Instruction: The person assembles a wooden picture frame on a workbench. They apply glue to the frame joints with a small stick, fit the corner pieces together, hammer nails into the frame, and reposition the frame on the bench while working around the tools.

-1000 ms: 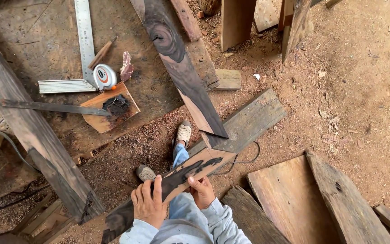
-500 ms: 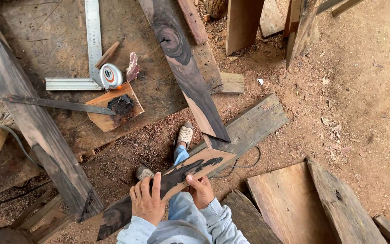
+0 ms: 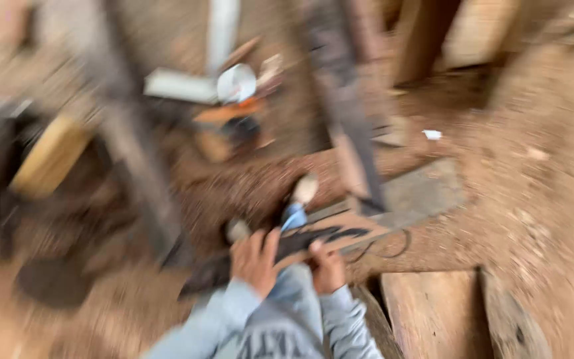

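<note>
though the frame's badly blurred, 1 long dark plank [image 3: 347, 119] runs down the middle w/ a grey board [image 3: 420, 193] beside it, 1 white roll [image 3: 236, 82] further up. both hands, left hand [image 3: 254, 260] & right hand [image 3: 329, 269], clasp 1 dark-streaked wood piece [image 3: 313, 240] over the lap, fingers curled on its edge; 2 shoes just beyond.

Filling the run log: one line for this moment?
left hand: on dark wood piece | right hand: gripping it | view: blurred
</note>
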